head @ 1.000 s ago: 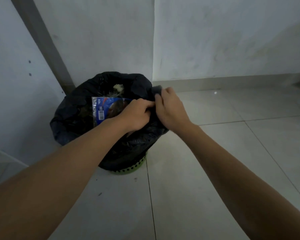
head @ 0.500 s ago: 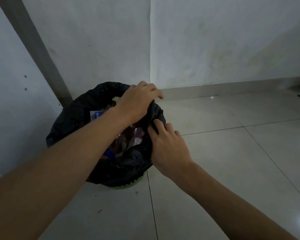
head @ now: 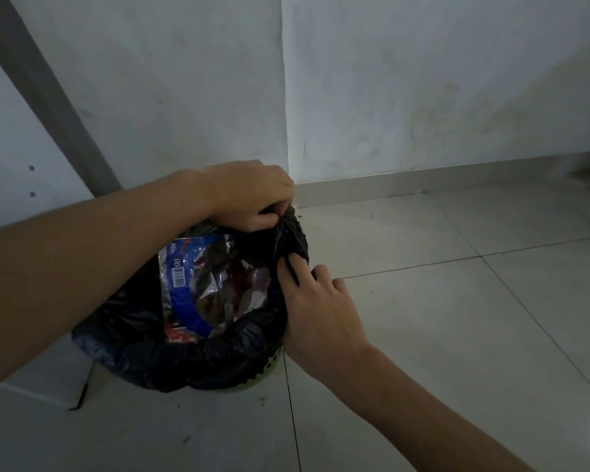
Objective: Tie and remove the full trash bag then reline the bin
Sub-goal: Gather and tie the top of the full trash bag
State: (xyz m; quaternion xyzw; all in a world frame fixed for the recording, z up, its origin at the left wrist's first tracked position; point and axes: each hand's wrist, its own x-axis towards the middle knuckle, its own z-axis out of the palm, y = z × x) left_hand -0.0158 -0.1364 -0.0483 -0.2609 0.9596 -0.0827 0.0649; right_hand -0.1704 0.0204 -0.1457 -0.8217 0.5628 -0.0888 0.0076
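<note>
A black trash bag (head: 218, 356) full of rubbish sits in a green bin (head: 269, 364), of which only a strip of rim shows at the lower right. A blue and clear plastic wrapper (head: 184, 284) lies on top of the rubbish. My left hand (head: 249, 195) grips a bunched fold of the bag's edge at the far right side and holds it up. My right hand (head: 317, 301) lies against the bag's right edge, its fingertips tucked into the black plastic just below the left hand.
The bin stands on pale floor tiles (head: 440, 318) in a corner of white walls (head: 423, 80) with a skirting board (head: 423, 178). A grey slanted post (head: 48, 97) rises behind the bin on the left. A thin dark stick (head: 82, 391) lies by the bin's left foot.
My left hand has closed on the bag's far right edge and pulled it upward. My right hand has stayed at the right rim, fingertips deeper in the plastic. The camera moved closer.
</note>
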